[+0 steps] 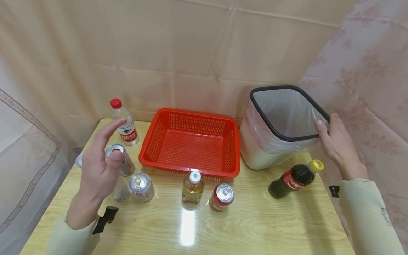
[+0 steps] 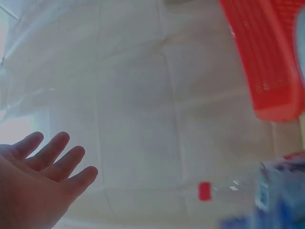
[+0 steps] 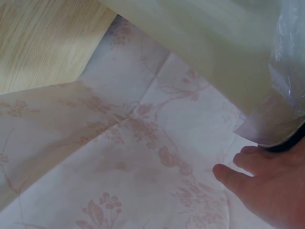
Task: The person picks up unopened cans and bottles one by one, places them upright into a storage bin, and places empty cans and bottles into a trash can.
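My left hand [image 1: 98, 170] is raised with fingers spread over two cans [image 1: 126, 164] [image 1: 141, 187] and a clear bottle lying on its side [image 1: 120, 190]; it holds nothing. In the left wrist view the fingers of this hand [image 2: 43, 181] are parted. On the right, my other hand [image 1: 341, 145] grips the black rim of a lined bin [image 1: 261, 154], thumb at the inner side and fingers outside. The right wrist view shows that hand [image 3: 271, 181] against the rim and its liner [image 3: 271, 119].
A red basket [image 1: 191, 170] sits mid-table beside the bin. Behind the cans stands a red-capped water bottle [image 1: 129, 132]. Nearer are an amber bottle [image 1: 192, 189] and a red can [image 1: 221, 198]. A yellow-capped cola bottle [image 1: 291, 182] is in front of the bin. Curtains hang behind.
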A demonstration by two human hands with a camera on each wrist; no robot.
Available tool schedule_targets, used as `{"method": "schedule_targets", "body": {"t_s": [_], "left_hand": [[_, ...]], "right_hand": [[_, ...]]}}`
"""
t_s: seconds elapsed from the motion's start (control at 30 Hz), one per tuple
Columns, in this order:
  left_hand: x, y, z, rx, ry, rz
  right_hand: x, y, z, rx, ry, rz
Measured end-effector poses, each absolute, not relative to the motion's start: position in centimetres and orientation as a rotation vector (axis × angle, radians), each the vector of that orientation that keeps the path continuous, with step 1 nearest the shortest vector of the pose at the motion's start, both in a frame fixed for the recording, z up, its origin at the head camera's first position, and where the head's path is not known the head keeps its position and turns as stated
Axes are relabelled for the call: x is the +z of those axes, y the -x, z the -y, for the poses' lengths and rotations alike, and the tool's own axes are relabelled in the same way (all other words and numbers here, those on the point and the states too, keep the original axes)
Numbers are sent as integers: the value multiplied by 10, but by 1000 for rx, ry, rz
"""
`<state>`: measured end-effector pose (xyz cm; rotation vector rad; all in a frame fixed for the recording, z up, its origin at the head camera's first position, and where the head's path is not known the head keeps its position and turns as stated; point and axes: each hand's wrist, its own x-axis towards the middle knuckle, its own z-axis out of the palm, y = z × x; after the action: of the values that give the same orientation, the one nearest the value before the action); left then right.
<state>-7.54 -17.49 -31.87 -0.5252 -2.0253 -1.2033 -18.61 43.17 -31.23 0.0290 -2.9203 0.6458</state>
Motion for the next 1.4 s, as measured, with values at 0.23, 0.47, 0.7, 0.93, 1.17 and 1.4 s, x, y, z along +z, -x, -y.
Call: {"method": "schedule_targets", "body": {"t_s": [0.23, 0.47, 0.7, 0.93, 1.17, 1.4], "left_hand": [[-344, 59, 196, -1252, 450, 1994], [-366, 55, 206, -1330, 362, 1768], [-394, 47, 200, -1464, 181, 1568], [-431, 42, 192, -1567, -18, 1436], [-452, 43, 191, -1519, -198, 1552], [-466, 50, 192, -1492, -350, 1675]], "right_hand": [[-311, 186, -430, 645, -15, 2918], [-312, 187, -432, 652, -34, 2910], [-312, 186, -432, 651, -19, 2918], [-312, 186, -431, 653, -29, 2906], [-312, 185, -432, 651, -14, 2913], [-312, 187, -431, 657, -15, 2907]]}}
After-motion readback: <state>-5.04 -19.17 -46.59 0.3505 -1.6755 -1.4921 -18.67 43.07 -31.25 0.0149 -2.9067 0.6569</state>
